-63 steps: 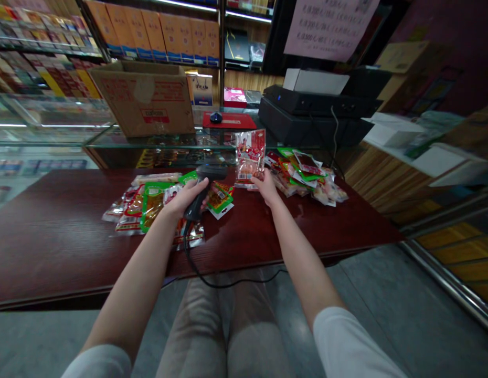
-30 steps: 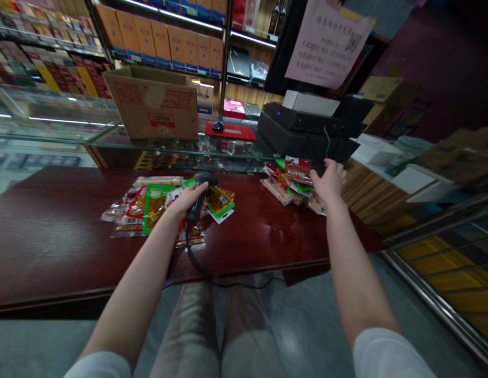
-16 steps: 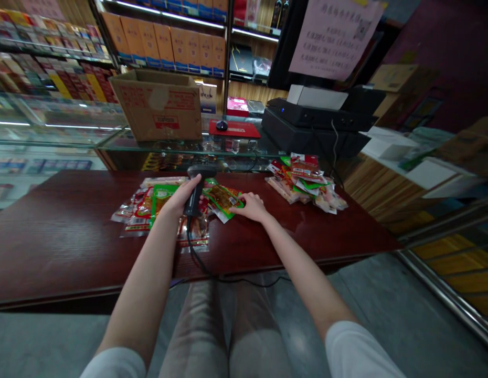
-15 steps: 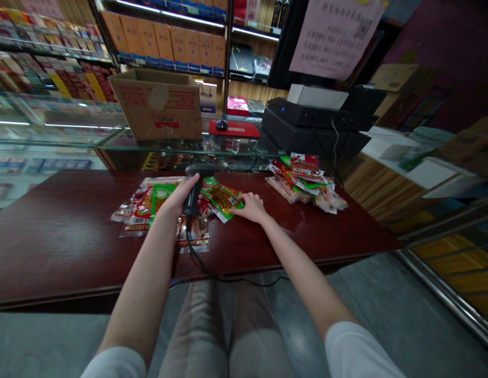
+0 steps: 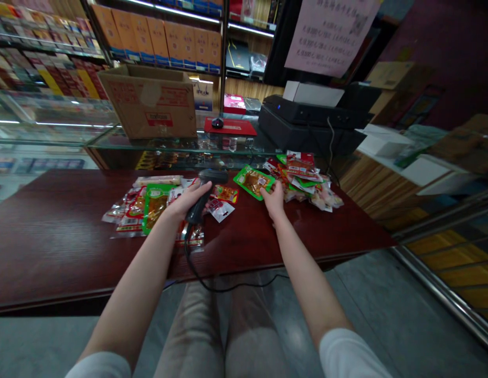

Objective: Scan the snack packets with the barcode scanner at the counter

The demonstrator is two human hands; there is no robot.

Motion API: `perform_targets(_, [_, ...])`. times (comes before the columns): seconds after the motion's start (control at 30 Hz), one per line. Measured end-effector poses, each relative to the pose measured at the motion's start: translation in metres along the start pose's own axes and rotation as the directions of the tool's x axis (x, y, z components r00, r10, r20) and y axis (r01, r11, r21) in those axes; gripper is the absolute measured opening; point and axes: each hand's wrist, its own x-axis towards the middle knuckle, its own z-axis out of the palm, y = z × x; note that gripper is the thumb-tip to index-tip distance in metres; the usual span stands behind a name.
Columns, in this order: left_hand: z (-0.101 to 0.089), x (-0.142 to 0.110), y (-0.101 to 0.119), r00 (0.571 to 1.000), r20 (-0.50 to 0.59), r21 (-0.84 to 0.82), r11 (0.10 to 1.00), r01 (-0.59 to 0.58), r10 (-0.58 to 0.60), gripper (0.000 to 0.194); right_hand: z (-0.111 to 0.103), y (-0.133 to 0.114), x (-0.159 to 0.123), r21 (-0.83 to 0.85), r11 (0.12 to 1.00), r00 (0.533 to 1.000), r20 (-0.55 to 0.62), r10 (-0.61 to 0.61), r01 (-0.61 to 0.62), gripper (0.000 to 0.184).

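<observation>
My left hand (image 5: 188,202) is wrapped round the handle of a black barcode scanner (image 5: 199,202), whose head points to the right. A cable runs down from its grip. Between the fingers of my right hand (image 5: 274,199) is the right end of a green snack packet (image 5: 254,181), held just left of a heap of snack packets (image 5: 303,176). Under and left of the scanner lies another spread of packets (image 5: 129,212), among them a green-edged packet (image 5: 154,205). A small red and yellow packet (image 5: 226,194) and a white one (image 5: 220,210) lie right of the scanner.
The dark red table (image 5: 63,226) stretches out in front of me. Behind it, a glass counter bears a cardboard box (image 5: 149,105), a mouse (image 5: 217,123) on a red mat (image 5: 240,127) and a black machine (image 5: 307,126). The scanner cable (image 5: 228,289) droops past the table's front edge.
My right hand has moved right with the green packet, away from the left spread and up to the right heap. The scanner stays in my left hand and has shifted slightly right.
</observation>
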Motion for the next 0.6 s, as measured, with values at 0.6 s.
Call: perform_targets(0.6, [0.030,-0.004,-0.013,0.970,0.199,0.031,0.989,-0.148,0.139,0.053,0.007,-0.037,-0.024,-0.116,0.988,0.983,0.165,-0.081,0.101,0.024])
